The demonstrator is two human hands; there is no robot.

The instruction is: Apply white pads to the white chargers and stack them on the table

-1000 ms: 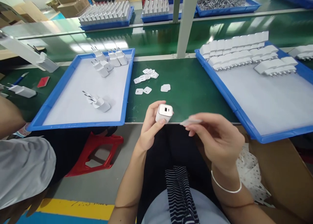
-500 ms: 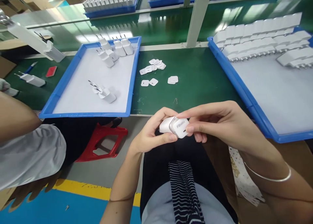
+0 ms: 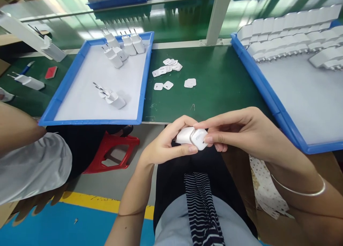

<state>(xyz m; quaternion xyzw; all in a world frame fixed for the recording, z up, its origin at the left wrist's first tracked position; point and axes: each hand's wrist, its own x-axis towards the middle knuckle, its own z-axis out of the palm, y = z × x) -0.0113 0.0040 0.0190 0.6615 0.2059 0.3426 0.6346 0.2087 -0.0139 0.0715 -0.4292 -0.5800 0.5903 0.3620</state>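
My left hand (image 3: 167,142) is closed around a white plug charger body (image 3: 184,135), held above my lap at the table's front edge. Between thumb and fingers, my right hand (image 3: 235,131) pinches a small white cover plate (image 3: 199,138) with a dark slot. The plate sits against the charger's end, slightly askew; whether it is seated I cannot tell. Beyond my hands, similar loose white plates (image 3: 168,68) lie in a heap on the green table (image 3: 214,92), with a few more (image 3: 190,82) lying nearer.
On the left, a blue-rimmed tray (image 3: 143,96) holds several chargers (image 3: 114,97) with pins up. Rows of white chargers (image 3: 284,31) fill the back of the right tray (image 3: 268,99). A co-worker's arm (image 3: 20,128) is at far left, near a red stool (image 3: 118,151).
The plate now lies closer against the charger's end, with a narrower gap, and has tilted a little. Both hands keep their grip. The view has shifted slightly.
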